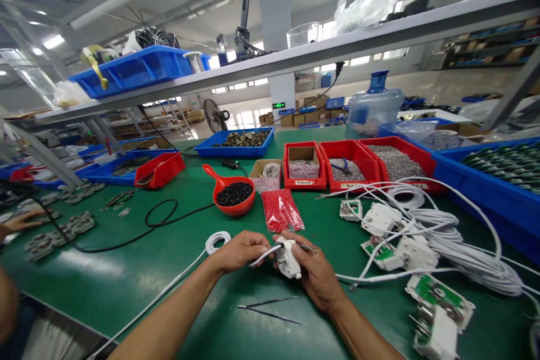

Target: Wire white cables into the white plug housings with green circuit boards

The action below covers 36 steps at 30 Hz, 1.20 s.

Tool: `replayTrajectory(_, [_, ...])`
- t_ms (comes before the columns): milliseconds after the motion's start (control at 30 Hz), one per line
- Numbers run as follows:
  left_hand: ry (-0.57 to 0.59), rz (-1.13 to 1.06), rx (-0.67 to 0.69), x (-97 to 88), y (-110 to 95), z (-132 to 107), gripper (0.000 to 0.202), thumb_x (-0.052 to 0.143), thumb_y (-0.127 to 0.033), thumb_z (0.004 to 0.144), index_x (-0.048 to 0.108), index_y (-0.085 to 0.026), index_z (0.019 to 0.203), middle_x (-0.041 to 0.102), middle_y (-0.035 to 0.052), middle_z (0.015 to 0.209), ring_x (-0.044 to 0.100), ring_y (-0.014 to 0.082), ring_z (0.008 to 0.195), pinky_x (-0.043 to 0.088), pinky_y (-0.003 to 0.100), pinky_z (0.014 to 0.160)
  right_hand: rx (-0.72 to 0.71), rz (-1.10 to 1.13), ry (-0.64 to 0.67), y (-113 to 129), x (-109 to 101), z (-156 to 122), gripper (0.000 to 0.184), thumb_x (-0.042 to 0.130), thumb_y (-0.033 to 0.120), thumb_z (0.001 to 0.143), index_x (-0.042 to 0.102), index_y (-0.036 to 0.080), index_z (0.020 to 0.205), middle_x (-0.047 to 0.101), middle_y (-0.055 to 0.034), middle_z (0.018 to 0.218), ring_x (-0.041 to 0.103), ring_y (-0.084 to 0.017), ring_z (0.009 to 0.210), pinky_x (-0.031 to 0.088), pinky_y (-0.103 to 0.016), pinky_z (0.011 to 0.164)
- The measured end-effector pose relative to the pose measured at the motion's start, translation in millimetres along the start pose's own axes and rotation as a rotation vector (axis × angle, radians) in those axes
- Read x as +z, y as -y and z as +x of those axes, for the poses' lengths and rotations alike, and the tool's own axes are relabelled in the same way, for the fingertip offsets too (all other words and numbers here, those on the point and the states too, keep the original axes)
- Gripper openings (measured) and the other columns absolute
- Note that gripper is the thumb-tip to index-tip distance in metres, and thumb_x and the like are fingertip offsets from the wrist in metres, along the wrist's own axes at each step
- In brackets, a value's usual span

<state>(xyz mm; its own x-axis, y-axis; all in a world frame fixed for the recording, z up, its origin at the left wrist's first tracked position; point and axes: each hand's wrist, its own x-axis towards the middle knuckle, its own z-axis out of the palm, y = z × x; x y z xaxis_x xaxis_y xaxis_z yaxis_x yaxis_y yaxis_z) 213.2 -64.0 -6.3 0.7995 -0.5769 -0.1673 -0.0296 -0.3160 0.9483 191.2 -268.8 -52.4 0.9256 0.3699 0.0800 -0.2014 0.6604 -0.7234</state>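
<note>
My right hand (315,271) grips a small white plastic plug housing (288,259) over the green table. My left hand (238,250) is closed on the white cable (262,256) where it enters the housing. The cable runs left past a small coil (216,241) and off the table's near edge. A pair of tweezers (270,309) lies on the mat just in front of my hands. A bag of red parts (282,210) lies just beyond them.
A red scoop of black pieces (233,195) sits ahead. Red bins (352,164) of small metal parts stand behind; blue trays (498,185) at right. White cable bundles (459,247) and open housings (439,298) lie to the right. Another person's hand (21,220) rests at far left.
</note>
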Motion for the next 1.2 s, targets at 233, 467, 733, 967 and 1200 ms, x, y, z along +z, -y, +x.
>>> replayTrajectory(233, [-0.019, 0.629, 0.177, -21.0, -36.5, -8.0, 0.022, 0.053, -0.032, 0.092, 0.067, -0.015, 0.090, 0.060, 0.0032, 0.081, 0.051, 0.0140, 0.080, 0.037, 0.026, 0.077, -0.139, -0.646, 0.131, 15.0, -4.6, -1.3, 0.030, 0.064, 0.039, 0.086, 0.068, 0.023, 0.111, 0.065, -0.0073, 0.108, 0.060, -0.023, 0.099, 0.046, -0.037, 0.089])
replayTrajectory(467, [-0.009, 1.643, 0.180, 25.2, -80.9, -11.2, 0.014, 0.048, -0.010, 0.086, 0.062, -0.013, 0.087, 0.060, 0.0087, 0.081, 0.055, 0.0197, 0.073, 0.036, 0.029, 0.062, -0.405, -1.202, 0.065, 7.4, 2.6, -4.1, 0.024, 0.054, 0.027, 0.092, 0.064, 0.024, 0.113, 0.052, -0.0084, 0.122, 0.050, -0.023, 0.113, 0.040, -0.037, 0.098])
replayTrajectory(733, [-0.252, 0.889, -0.028, 47.7, -75.4, -31.2, 0.018, 0.043, -0.018, 0.092, 0.057, -0.018, 0.102, 0.061, 0.0011, 0.073, 0.054, 0.0140, 0.062, 0.032, 0.022, 0.055, -0.516, -0.986, -0.191, 2.7, -3.0, 0.7, 0.024, 0.057, 0.034, 0.091, 0.066, 0.025, 0.111, 0.056, -0.0080, 0.120, 0.051, -0.025, 0.114, 0.038, -0.039, 0.100])
replayTrajectory(967, [-0.427, 0.926, 0.259, 63.5, -4.3, -39.7, 0.035, 0.035, -0.016, 0.095, 0.051, -0.019, 0.125, 0.056, 0.0054, 0.086, 0.053, 0.0133, 0.071, 0.037, 0.022, 0.062, -0.004, -0.284, -0.168, 3.7, 5.1, -5.2, 0.046, 0.061, 0.050, 0.086, 0.062, 0.020, 0.120, 0.067, -0.0080, 0.093, 0.060, -0.021, 0.070, 0.053, -0.035, 0.061])
replayTrajectory(1200, [-0.501, 0.976, 0.327, 51.2, 8.0, -48.2, 0.029, 0.037, -0.020, 0.096, 0.057, -0.018, 0.118, 0.059, 0.0060, 0.083, 0.054, 0.0141, 0.072, 0.040, 0.024, 0.066, 0.046, -0.135, -0.205, 5.0, 8.2, -5.8, 0.045, 0.071, 0.048, 0.079, 0.064, 0.017, 0.110, 0.065, -0.0057, 0.084, 0.060, -0.019, 0.070, 0.054, -0.029, 0.054])
